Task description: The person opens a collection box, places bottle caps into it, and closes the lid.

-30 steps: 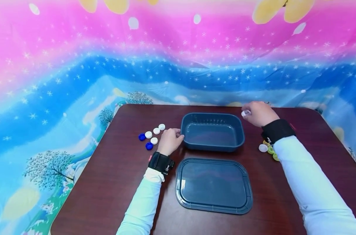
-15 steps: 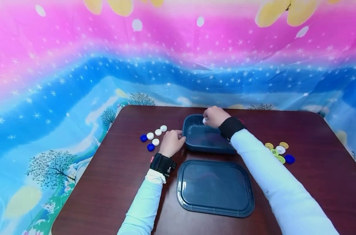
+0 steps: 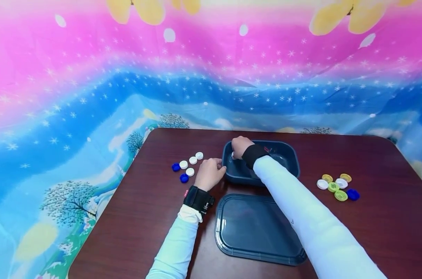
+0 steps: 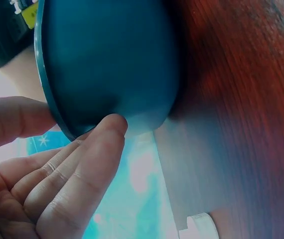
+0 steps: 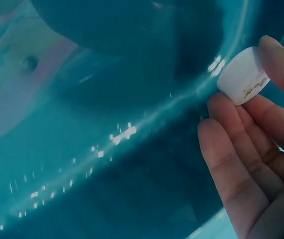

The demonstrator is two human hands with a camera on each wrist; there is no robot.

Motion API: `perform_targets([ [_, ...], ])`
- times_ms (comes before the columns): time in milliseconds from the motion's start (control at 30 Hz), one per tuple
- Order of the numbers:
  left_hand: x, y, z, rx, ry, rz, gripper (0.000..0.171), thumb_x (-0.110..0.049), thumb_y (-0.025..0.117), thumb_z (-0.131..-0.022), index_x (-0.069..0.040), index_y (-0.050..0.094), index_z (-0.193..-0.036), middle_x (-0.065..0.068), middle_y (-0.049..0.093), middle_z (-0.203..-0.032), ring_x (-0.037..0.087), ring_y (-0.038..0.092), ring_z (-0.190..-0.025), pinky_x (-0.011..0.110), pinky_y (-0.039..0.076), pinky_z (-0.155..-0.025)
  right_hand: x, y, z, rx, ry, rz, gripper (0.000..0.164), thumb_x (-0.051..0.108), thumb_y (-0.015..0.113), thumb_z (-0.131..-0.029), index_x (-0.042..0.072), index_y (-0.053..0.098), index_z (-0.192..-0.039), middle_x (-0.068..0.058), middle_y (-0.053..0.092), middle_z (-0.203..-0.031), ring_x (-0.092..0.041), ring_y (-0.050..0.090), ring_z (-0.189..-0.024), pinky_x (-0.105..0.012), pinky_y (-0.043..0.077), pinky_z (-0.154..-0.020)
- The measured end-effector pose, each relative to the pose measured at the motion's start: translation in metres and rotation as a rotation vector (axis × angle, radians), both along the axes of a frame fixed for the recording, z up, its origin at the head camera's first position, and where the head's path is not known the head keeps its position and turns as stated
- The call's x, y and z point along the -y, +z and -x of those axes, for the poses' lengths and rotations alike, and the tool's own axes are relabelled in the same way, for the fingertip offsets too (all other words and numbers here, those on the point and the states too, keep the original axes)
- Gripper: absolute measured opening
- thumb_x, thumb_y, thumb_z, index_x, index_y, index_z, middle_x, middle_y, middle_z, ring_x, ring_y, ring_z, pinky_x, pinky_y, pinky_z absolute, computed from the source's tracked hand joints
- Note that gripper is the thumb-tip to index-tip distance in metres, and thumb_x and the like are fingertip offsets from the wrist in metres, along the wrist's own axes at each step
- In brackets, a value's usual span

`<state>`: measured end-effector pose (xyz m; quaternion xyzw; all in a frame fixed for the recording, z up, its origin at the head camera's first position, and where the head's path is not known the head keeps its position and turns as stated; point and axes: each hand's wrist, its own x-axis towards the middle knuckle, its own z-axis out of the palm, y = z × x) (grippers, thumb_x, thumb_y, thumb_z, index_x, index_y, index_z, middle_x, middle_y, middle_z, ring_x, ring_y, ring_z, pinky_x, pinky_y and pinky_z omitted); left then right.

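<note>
A dark blue-grey plastic container [image 3: 296, 162] stands uncovered toward the back of the table. My left hand [image 3: 210, 173] steadies its left end; in the left wrist view the thumb lies at the rim and the index fingertip against the outer wall [image 4: 107, 59]. Inside the container's left part is my right hand [image 3: 241, 146]. Between thumb and fingers it pinches a white bottle cap [image 5: 242, 77] with small gold marks on its side, held near the inner wall. The right sleeve hides part of the container's front.
The container's flat lid [image 3: 256, 228] lies in front of it, partly under the right forearm. Left of the container sit white caps [image 3: 190, 172] and blue caps [image 3: 184, 178]. On the right lie yellow, green [image 3: 341, 195], white and blue caps. A printed cloth hangs behind the table.
My right hand has carried the white cap from beyond the container's right back corner leftward and down into its left part. The left hand has stayed at the container's left end.
</note>
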<state>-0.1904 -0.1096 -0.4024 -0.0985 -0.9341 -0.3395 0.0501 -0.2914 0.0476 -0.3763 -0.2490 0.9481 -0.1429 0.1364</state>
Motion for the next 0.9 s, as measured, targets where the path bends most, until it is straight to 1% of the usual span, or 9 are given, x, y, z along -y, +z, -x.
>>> perform_targets([
  [67,-0.001,0.000,-0.001,-0.004,-0.010,-0.003,0.023,-0.014,0.065,-0.092,-0.001,0.073,-0.109,0.000,0.063,-0.066,0.013,0.059,-0.061,0.029,0.050,-0.062,0.002,-0.003,0.000,-0.007,-0.002,-0.011,0.008,0.009,0.072,-0.088,0.003,0.069,-0.083,-0.007,0.059,-0.069,-0.022,0.056,-0.066,-0.034,0.045,-0.066],
  [133,-0.002,0.000,-0.001,-0.006,-0.017,-0.010,0.020,-0.014,0.064,-0.092,-0.002,0.073,-0.106,-0.002,0.058,-0.060,0.012,0.057,-0.057,0.028,0.047,-0.057,0.005,-0.007,-0.001,-0.016,-0.009,-0.014,0.010,0.008,0.072,-0.087,0.000,0.070,-0.093,-0.009,0.063,-0.078,-0.024,0.060,-0.073,-0.035,0.049,-0.070],
  [200,-0.002,0.000,-0.002,-0.007,-0.019,-0.013,0.019,-0.014,0.064,-0.092,-0.002,0.073,-0.104,-0.003,0.056,-0.058,0.011,0.055,-0.055,0.027,0.045,-0.054,0.007,-0.010,-0.002,-0.028,-0.012,-0.018,0.014,0.007,0.072,-0.087,0.000,0.069,-0.098,-0.010,0.065,-0.084,-0.024,0.062,-0.078,-0.036,0.051,-0.073],
  [333,-0.001,-0.001,-0.002,0.001,-0.017,-0.020,0.021,-0.013,0.065,-0.092,0.000,0.073,-0.107,-0.004,0.059,-0.061,0.010,0.056,-0.055,0.026,0.046,-0.054,0.011,-0.014,-0.002,-0.044,-0.003,-0.021,0.005,0.005,0.070,-0.088,0.002,0.067,-0.089,-0.009,0.063,-0.080,-0.024,0.060,-0.073,-0.035,0.048,-0.070],
  [433,-0.001,0.001,-0.002,0.007,-0.017,-0.013,0.023,-0.013,0.064,-0.092,0.000,0.072,-0.110,-0.002,0.062,-0.065,0.010,0.058,-0.057,0.027,0.048,-0.057,0.012,-0.015,-0.004,-0.052,-0.004,-0.019,0.009,0.003,0.069,-0.088,0.003,0.063,-0.081,-0.009,0.060,-0.073,-0.023,0.056,-0.067,-0.034,0.044,-0.067],
  [600,-0.002,0.002,-0.001,0.011,-0.002,0.008,0.024,-0.014,0.065,-0.093,0.000,0.072,-0.111,-0.002,0.063,-0.067,0.010,0.059,-0.061,0.028,0.050,-0.061,0.012,-0.014,-0.008,-0.043,-0.031,-0.004,0.007,0.004,0.071,-0.087,0.003,0.064,-0.085,-0.009,0.061,-0.079,-0.023,0.058,-0.072,-0.035,0.049,-0.070],
  [700,-0.002,0.001,-0.001,0.007,-0.001,0.003,0.023,-0.013,0.064,-0.093,0.000,0.072,-0.109,-0.001,0.062,-0.066,0.011,0.059,-0.060,0.028,0.049,-0.059,0.012,-0.012,-0.010,-0.039,-0.033,-0.007,0.009,0.008,0.073,-0.087,0.002,0.066,-0.089,-0.010,0.063,-0.083,-0.024,0.060,-0.077,-0.036,0.050,-0.073],
  [833,-0.001,0.001,-0.001,0.003,-0.011,-0.006,0.022,-0.013,0.064,-0.092,0.001,0.072,-0.108,0.000,0.062,-0.066,0.011,0.058,-0.058,0.027,0.048,-0.056,0.010,-0.014,-0.008,-0.041,-0.027,0.003,0.011,0.011,0.074,-0.086,0.003,0.067,-0.088,-0.008,0.064,-0.080,-0.023,0.060,-0.074,-0.035,0.049,-0.072],
  [900,-0.001,0.003,-0.001,0.005,-0.010,-0.006,0.024,-0.013,0.064,-0.092,0.001,0.072,-0.109,0.001,0.064,-0.068,0.012,0.060,-0.059,0.028,0.049,-0.057,0.007,-0.011,-0.008,-0.041,-0.027,0.008,0.010,0.011,0.073,-0.087,0.002,0.069,-0.088,-0.007,0.064,-0.078,-0.022,0.060,-0.072,-0.036,0.049,-0.070],
])
